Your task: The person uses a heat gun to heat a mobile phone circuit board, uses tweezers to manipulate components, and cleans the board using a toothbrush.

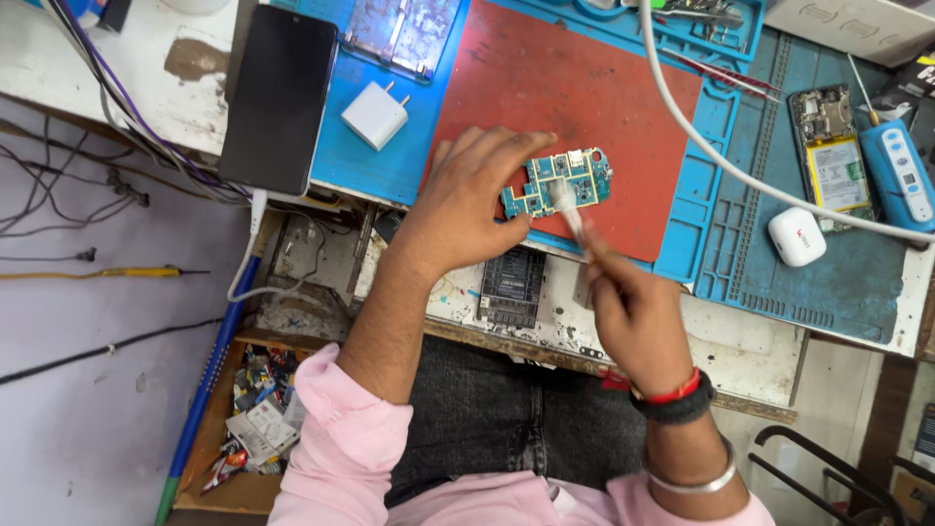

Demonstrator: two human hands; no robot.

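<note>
My left hand holds a small green-blue circuit board by its left edge, just above a red work mat. My right hand grips a small white brush, whose bristled end touches the middle of the board. Both hands meet over the near edge of the red mat. A pink sleeve covers my left upper arm, and my right wrist wears a red-and-black band and a metal bangle.
A black phone lies at the left, a white charger plug on the blue mat. A white cable crosses to the right, near a white earbud case, an opened phone and a blue device. An open drawer of scraps sits below left.
</note>
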